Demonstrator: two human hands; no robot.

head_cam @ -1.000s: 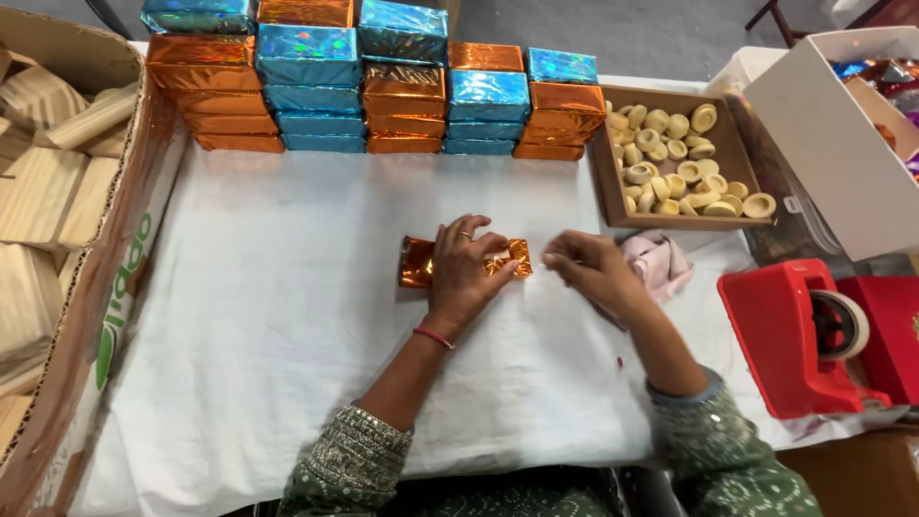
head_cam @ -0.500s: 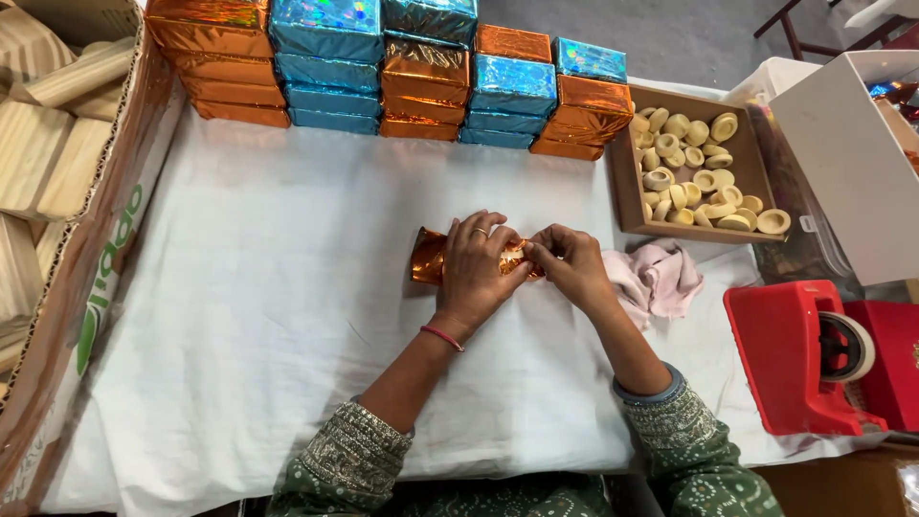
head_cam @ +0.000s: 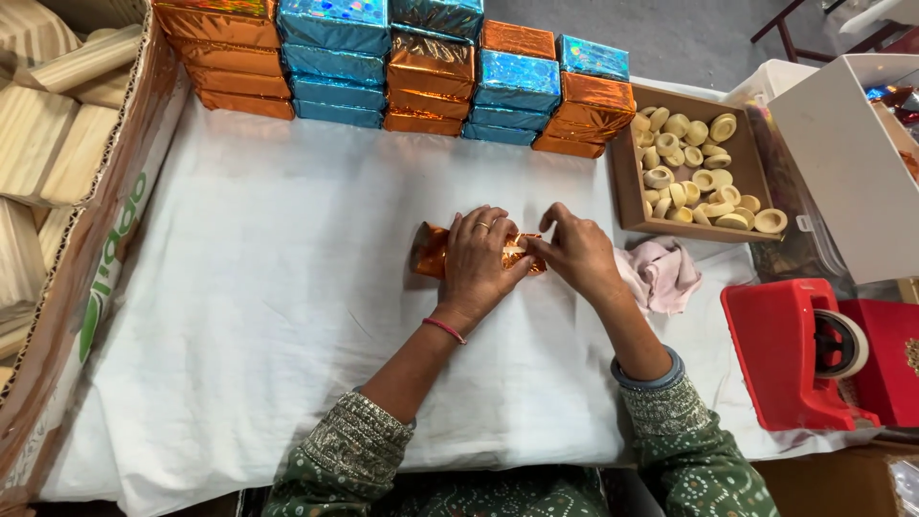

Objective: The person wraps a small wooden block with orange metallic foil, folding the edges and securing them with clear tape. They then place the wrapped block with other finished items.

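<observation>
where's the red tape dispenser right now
In the head view, the red tape dispenser sits at the table's right edge, to the right of the right hand, just beyond the pink cloth and below the white box.

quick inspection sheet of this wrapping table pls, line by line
surface: table under a white cloth, creased
job's things: orange foil packet lying on the cloth, partly wrapped
clutter: pink rag; red tape dispenser; tray of pale cups
hands: left hand pressing flat on the packet; right hand pinching its foil end
cables: nothing seen
surroundings: stacked orange and blue foil boxes at the back; cardboard box of wooden blocks on the left; white box on the right
</observation>
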